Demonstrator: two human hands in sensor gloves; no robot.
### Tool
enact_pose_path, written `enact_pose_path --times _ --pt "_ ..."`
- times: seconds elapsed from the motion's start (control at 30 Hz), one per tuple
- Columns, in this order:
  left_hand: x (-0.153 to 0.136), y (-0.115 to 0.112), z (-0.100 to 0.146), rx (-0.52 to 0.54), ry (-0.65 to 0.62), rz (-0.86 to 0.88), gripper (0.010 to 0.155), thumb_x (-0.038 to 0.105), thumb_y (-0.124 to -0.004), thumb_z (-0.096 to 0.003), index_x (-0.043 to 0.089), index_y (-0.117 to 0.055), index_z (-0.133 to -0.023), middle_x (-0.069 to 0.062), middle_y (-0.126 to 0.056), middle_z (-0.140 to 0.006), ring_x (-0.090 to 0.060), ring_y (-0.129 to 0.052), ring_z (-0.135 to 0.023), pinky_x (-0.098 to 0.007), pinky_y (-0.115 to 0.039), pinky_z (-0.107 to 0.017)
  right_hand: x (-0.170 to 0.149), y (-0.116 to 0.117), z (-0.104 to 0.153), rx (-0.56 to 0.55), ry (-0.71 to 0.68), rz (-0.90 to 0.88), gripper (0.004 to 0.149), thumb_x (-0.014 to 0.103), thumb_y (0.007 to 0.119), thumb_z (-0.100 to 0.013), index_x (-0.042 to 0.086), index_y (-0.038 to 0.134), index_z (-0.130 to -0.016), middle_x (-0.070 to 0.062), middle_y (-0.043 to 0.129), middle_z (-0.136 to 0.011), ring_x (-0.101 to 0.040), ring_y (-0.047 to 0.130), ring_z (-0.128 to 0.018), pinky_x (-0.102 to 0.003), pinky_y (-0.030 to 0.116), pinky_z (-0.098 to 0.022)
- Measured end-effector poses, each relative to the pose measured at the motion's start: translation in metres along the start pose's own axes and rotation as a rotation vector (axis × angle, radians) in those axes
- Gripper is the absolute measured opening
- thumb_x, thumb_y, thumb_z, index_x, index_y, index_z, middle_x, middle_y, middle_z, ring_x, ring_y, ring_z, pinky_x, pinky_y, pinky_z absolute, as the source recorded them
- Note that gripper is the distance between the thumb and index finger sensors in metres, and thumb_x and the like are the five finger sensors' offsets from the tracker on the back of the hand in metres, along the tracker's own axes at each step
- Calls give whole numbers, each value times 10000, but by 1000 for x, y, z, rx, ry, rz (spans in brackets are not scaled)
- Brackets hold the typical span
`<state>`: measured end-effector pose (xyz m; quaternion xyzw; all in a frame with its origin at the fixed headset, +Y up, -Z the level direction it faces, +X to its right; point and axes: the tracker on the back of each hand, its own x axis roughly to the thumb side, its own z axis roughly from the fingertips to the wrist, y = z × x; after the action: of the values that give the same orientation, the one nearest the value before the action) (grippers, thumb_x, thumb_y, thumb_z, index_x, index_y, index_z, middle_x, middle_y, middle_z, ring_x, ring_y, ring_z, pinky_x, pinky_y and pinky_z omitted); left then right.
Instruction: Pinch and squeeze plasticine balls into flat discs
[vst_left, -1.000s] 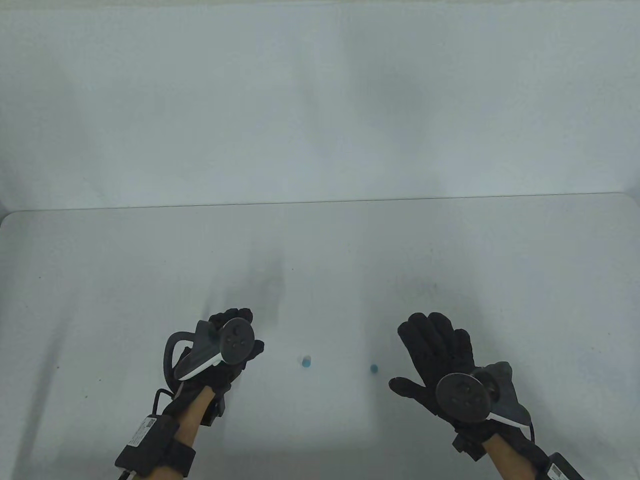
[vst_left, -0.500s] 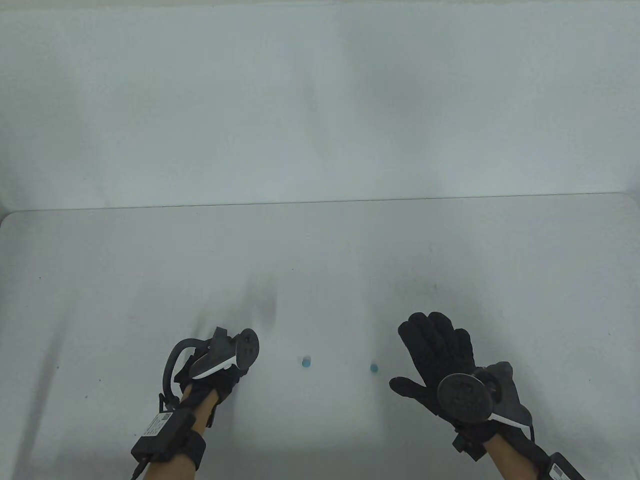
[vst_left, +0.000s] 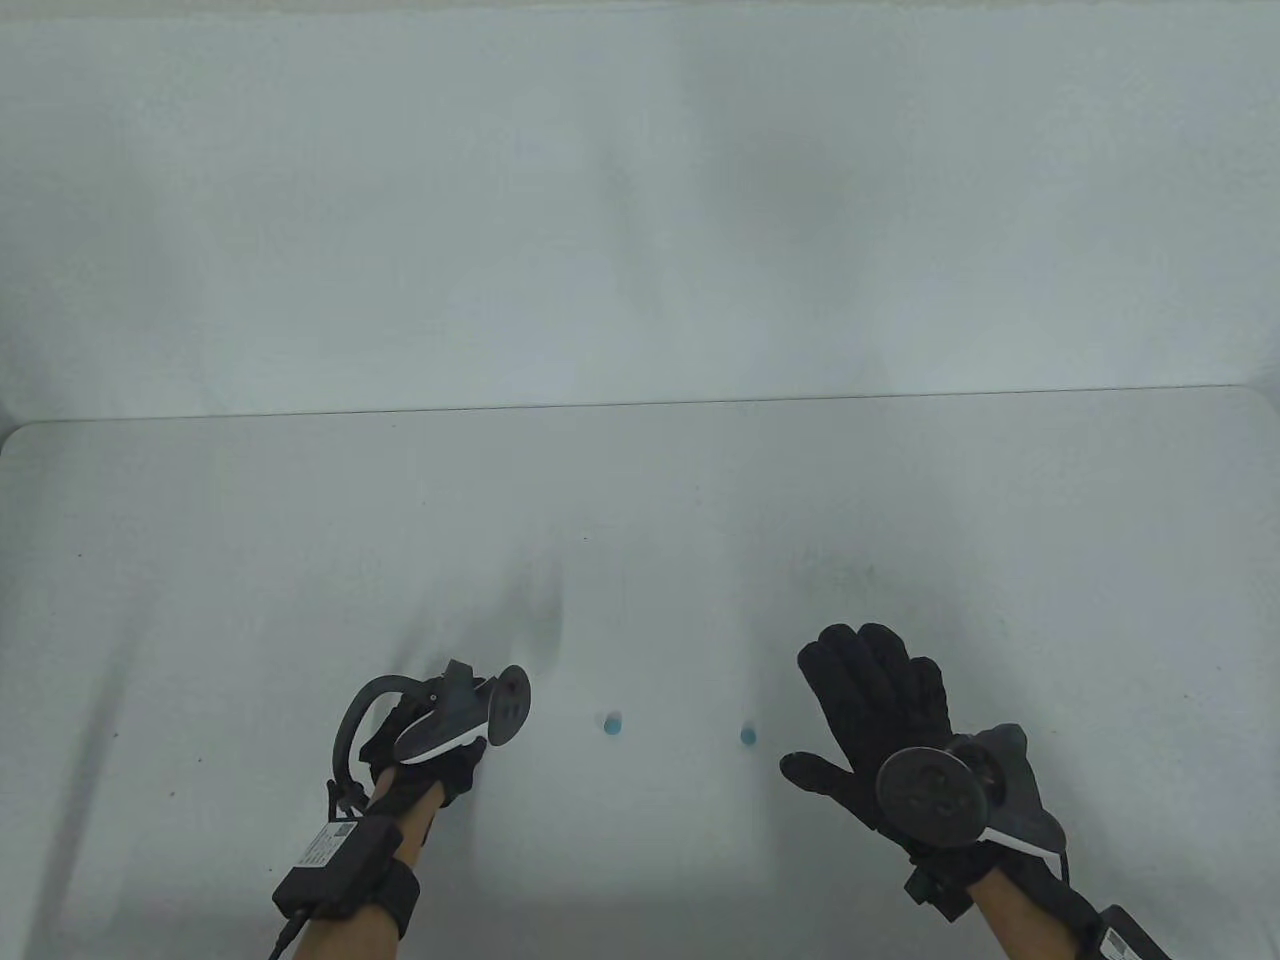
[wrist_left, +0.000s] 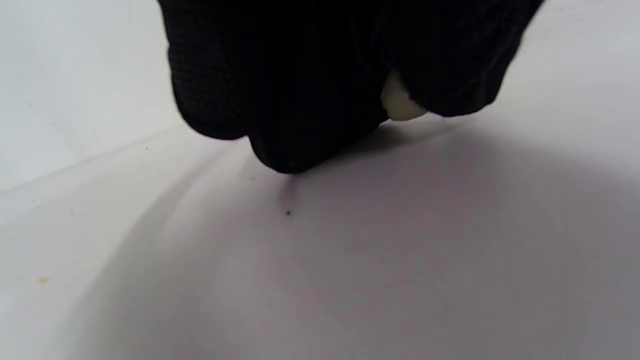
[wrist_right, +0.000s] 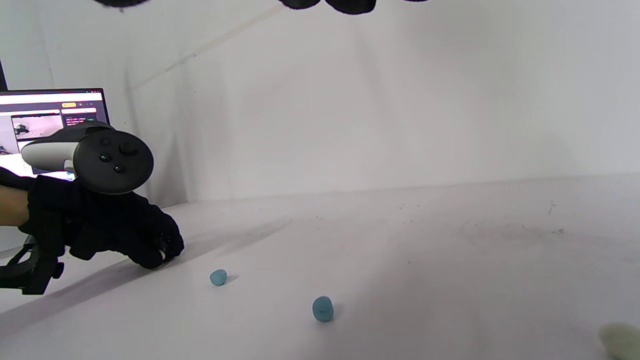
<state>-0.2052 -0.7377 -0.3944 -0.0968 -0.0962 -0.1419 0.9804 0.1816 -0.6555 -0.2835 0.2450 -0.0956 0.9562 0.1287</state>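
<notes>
- two blue plasticine balls sit on the table (vst_left: 640, 500) in the gap between the hands: left ball (vst_left: 612, 724), right ball (vst_left: 747, 737)
- left hand (vst_left: 440, 735) is curled with fingertips down on the table, pinching a pale whitish lump (wrist_left: 400, 105), so it looks busy
- right hand (vst_left: 880, 715) hangs flat with fingers spread, holding nothing, and its thumb points at the right ball, so I'd say it's the nearer one for the next grab
- balls are roundish, no real long axis or pointing direction; another pale lump (wrist_right: 620, 340) shows at the right wrist view's corner
</notes>
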Motion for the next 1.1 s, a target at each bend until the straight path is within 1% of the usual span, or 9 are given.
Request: enact_pose_path --times 0.2,0.3,0.37,0.43,0.53,0.6,0.77,0.9,1.1 --pt "-15 29 15 89 26 275 502 356 -800 -487 125 -763 -931 -84 -948 -819 -217 -1066 -624 -379 -894 -510 0 0 0 0 3 -4 854 688 496 -537 137 335 -1169 -185 342 -1235 -542 371 -1105 -770 425 -690" --pt "-18 44 25 113 -9 540 525 341 -809 -484 105 -743 -949 -80 -939 -810 -217 -1056 -612 -384 -889 -527 -1 -1 0 -6 8 -4 853 688 495 -537 138 334 -1169 -185 342 -1235 -542 369 -1105 -771 425 -689" --pt "-16 50 30 108 -54 714 604 334 -816 -482 55 -696 -1005 -90 -918 -832 -225 -1041 -633 -398 -877 -542 -1 -1 0 -9 10 -8 853 687 496 -537 137 334 -1169 -187 339 -1235 -542 369 -1105 -770 424 -690" --pt "-10 54 35 77 -116 900 624 319 -814 -486 35 -677 -1026 -121 -889 -864 -251 -1017 -662 -421 -858 -558 -2 -1 0 -8 12 -7 855 687 495 -537 136 332 -1169 -186 339 -1235 -543 368 -1104 -770 425 -690" --pt "5 56 41 32 -206 1168 562 298 -776 -510 26 -728 -1000 -152 -884 -865 -271 -1009 -660 -439 -851 -555 -2 -2 0 -13 13 -10 854 687 495 -537 135 334 -1169 -188 341 -1234 -543 367 -1104 -769 425 -690" --pt "18 54 44 -36 -292 1319 536 307 -747 -526 32 -746 -986 -155 -886 -860 -276 -1009 -656 -444 -849 -552 -3 -2 0 -12 14 -11 853 687 494 -538 136 333 -1169 -188 339 -1235 -541 367 -1105 -769 425 -691" --pt "48 46 52 -195 -414 1650 522 315 -717 -546 33 -749 -984 -195 -883 -893 -322 -1016 -708 -445 -851 -566 -3 -2 0 -14 15 -17 852 686 494 -538 136 335 -1169 -187 341 -1234 -540 368 -1106 -769 425 -690" --pt "65 38 58 -268 -423 1773 497 301 -733 -541 53 -754 -971 -161 -911 -867 -277 -1042 -707 -400 -875 -568 -3 -3 0 -14 17 -19 852 686 494 -538 136 334 -1169 -187 341 -1235 -540 367 -1106 -769 425 -690" --pt "72 31 60 -267 -405 1760 475 291 -736 -529 77 -771 -952 -111 -942 -841 -214 -1072 -687 -343 -904 -560 -4 -2 0 -7 20 -23 851 685 496 -539 135 337 -1169 -186 341 -1235 -538 368 -1107 -769 426 -690"
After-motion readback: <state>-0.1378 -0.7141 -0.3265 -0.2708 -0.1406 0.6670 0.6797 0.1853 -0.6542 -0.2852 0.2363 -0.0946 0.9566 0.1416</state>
